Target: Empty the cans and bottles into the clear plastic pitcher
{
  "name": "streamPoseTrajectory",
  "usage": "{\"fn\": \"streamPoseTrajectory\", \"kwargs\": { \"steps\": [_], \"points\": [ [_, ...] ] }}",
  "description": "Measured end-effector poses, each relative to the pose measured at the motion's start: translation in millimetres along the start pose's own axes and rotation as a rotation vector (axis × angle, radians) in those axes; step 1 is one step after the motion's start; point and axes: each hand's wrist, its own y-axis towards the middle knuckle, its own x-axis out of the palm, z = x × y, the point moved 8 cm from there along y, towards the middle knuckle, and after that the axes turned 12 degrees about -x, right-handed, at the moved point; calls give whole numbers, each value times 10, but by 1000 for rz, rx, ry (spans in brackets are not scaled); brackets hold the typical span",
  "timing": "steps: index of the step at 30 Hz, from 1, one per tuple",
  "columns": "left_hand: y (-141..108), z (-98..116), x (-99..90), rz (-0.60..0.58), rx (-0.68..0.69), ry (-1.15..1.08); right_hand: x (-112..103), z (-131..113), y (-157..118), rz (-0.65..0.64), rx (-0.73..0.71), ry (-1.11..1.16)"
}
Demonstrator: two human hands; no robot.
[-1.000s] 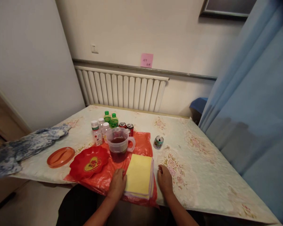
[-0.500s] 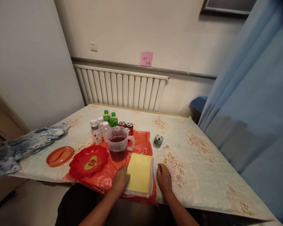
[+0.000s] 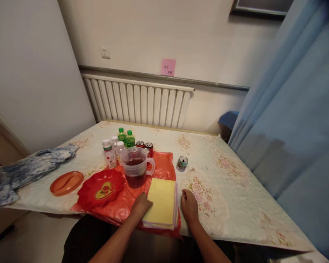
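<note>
A stack of folded yellow cloths (image 3: pixel 162 201) with lilac edges lies on the red plastic sheet (image 3: pixel 164 166) right in front of me. My left hand (image 3: pixel 141 205) is closed at the left edge of the stack, its thumb side against the yellow cloth. On the bare tablecloth just right of the stack rests my right hand (image 3: pixel 190 207), curled into a fist and apart from the cloths. Beyond my left hand stands a clear plastic jug (image 3: pixel 135 170) of dark liquid. A red scalloped plate (image 3: pixel 90 190) with a yellow heart sits to its left.
Green-capped bottles (image 3: pixel 130 140), white-capped bottles (image 3: pixel 109 155) and two red cans (image 3: pixel 149 149) stand behind the jug. An opened small can (image 3: pixel 182 164) is to the right. An orange lid (image 3: pixel 66 183) and a blue-white cloth (image 3: pixel 41 166) lie left. A blue curtain (image 3: pixel 285 109) hangs right.
The view has shifted slightly, so everything sits a little further left. Both hands keep their places beside the cloth stack, and the objects have not moved.
</note>
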Motion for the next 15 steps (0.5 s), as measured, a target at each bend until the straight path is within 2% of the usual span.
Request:
{"fn": "streamPoseTrajectory", "kwargs": {
  "steps": [5,10,15],
  "points": [
    [-25,73,36,-4,28,-68,-12,-8,2,4,-1,0],
    [-189,336,29,-6,148,-157,-28,-33,11,3,1,-7],
    [-420,610,39,-93,287,-286,-38,-51,26,-1,19,-21]
  ]
}}
